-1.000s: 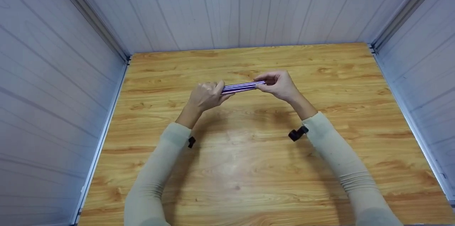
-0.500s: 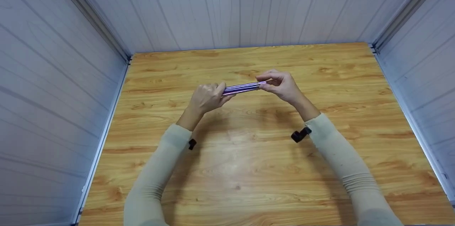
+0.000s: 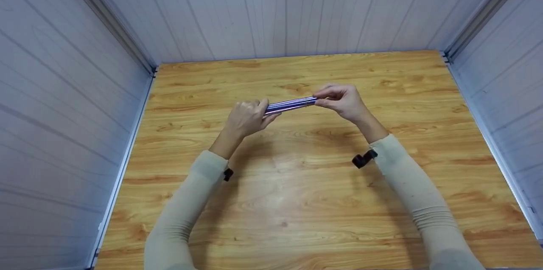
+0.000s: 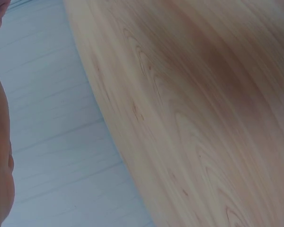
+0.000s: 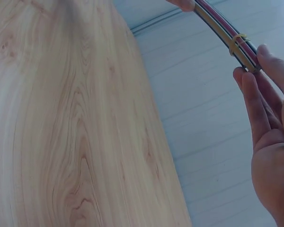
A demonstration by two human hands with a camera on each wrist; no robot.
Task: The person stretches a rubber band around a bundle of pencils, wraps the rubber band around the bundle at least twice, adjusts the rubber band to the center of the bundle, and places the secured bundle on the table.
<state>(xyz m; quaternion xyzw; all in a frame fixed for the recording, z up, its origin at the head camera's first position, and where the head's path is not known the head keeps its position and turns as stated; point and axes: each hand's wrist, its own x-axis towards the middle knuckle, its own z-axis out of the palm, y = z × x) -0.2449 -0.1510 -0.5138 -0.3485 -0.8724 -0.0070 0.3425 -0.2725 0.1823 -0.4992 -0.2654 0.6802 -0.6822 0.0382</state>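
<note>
A bundle of slim pencils (image 3: 290,105), striped in the head view, is held above the table, slightly tilted up to the right. My left hand (image 3: 247,117) grips its left end, with the thumb along the top. My right hand (image 3: 345,102) has its thumb and fingertips at the right end, pinching the tip. In the right wrist view, a yellow rubber band (image 5: 237,43) wraps the bundle close to that end, and my right hand (image 5: 272,142) touches the tip. The left wrist view catches only an edge of my left hand (image 4: 0,156).
A wood-grain table (image 3: 271,202) lies beneath both hands. Pale panelled walls (image 3: 271,11) rise at the back, left and right. A small black camera (image 3: 364,159) is fixed at the right sleeve cuff, and another dark camera (image 3: 228,174) at the left.
My right hand has shifted a little to the right, from around the bundle's right end to its very tip. The left hand has hardly moved and keeps its grip.
</note>
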